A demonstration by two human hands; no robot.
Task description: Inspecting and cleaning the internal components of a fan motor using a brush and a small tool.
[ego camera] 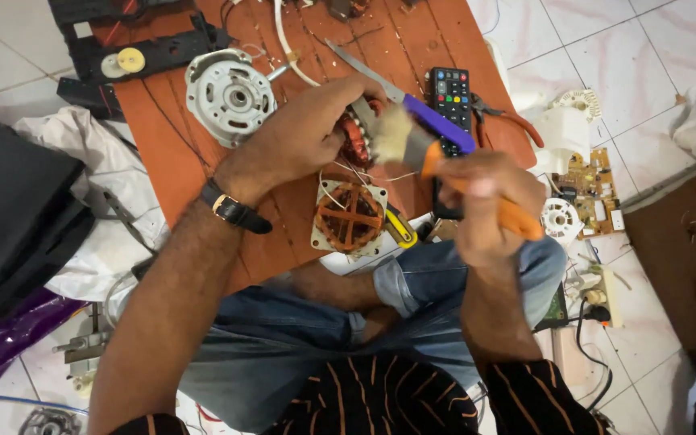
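Note:
My left hand (304, 129) grips a small motor stator wound with copper wire (356, 141), held above an orange-brown board (179, 153). In my right hand (485, 201) is an orange-handled brush (432, 161), its pale bristles (392, 135) pressed against the stator. A purple-handled knife (412, 105) lies just behind the bristles. Below the hands, a second stator with copper coils in a square metal frame (350, 216) rests on the board, thin wires leading up from it.
A round silver motor housing (229, 95) lies at the board's left. A black remote control (450, 93), red-handled pliers (509, 121), a green circuit board (588, 189) and white plastic parts (561, 129) lie to the right. A black case (10, 209) sits on the left.

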